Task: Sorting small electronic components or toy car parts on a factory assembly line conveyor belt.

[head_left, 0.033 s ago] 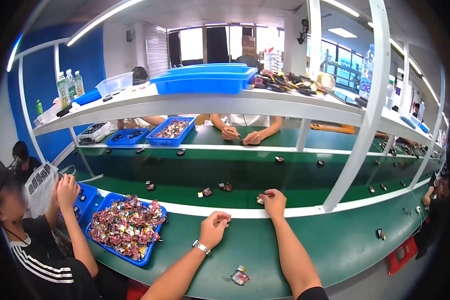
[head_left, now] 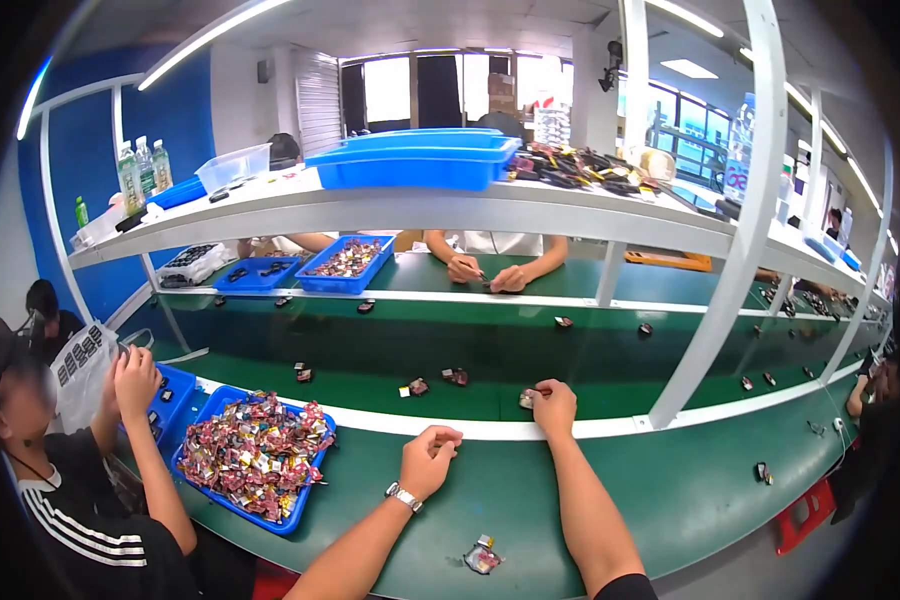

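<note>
My right hand (head_left: pixel 554 407) reaches over the white rail to the green conveyor belt. Its fingers pinch a small wired electronic part (head_left: pixel 526 399), pale and reddish, at the belt's near side. My left hand (head_left: pixel 430 461), with a watch on the wrist, hovers over the green bench, fingers loosely bent and nothing visible in them. Between my forearms, a similar small wired part (head_left: pixel 482 556) with a pale label lies on the bench. To the left stands a blue tray (head_left: pixel 288 519) heaped with such parts.
More small parts (head_left: pixel 455 376) lie spread along the belt. A white post (head_left: pixel 711 325) rises right of my right hand, and a shelf (head_left: pixel 410 208) spans above the belt. A co-worker's hands (head_left: pixel 136 383) are at the left; another's (head_left: pixel 487 275) work across the belt.
The whole view has shifted very slightly. My hands keep almost the same pose, and the right hand's fingers stay at the small part.
</note>
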Tool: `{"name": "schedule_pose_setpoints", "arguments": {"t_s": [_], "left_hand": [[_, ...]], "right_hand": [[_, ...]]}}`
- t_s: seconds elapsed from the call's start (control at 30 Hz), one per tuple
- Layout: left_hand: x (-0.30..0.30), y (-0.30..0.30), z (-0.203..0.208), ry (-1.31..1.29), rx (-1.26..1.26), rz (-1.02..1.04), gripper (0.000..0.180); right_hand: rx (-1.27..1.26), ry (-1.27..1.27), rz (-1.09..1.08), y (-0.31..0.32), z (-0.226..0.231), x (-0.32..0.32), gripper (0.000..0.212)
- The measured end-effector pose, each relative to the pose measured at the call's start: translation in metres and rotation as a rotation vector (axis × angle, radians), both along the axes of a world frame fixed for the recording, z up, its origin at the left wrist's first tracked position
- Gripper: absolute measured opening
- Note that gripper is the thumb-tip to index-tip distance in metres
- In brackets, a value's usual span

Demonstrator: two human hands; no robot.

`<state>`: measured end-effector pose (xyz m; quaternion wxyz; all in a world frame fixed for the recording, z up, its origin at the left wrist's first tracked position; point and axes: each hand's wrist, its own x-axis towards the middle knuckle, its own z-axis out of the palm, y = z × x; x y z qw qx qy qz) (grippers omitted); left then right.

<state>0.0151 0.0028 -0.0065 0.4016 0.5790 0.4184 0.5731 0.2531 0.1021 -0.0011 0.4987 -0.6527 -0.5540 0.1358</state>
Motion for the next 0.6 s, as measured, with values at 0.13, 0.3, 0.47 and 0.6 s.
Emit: {"name": "schedule_pose_setpoints", "arguments": {"t_s": [0.13, 0.3, 0.47, 0.6], "left_hand": [[-0.01, -0.001, 0.009, -0.022, -0.09, 0.041, 0.014], [-0.009, 0.005, 0.001, -0.017, -0.129, 0.048, 0.012], [-0.006, 0.007, 0.0, 0.032, -0.118, 0.009, 0.01], [-0.017, 0.003, -0.002, 0.002, -0.104, 0.034, 0.013]], "right_hand": [[0.261, -0.413, 0.047, 0.014, 0.009, -0.039, 0.033], [0.205, -0.367, 0.144, 0.048, -0.008, -0.097, 0.049], [0.163, -0.175, 0.263, 0.05, -0.007, -0.085, 0.051], [0.056, 0.108, 0.547, -0.016, 0.011, -0.073, 0.061]]}}
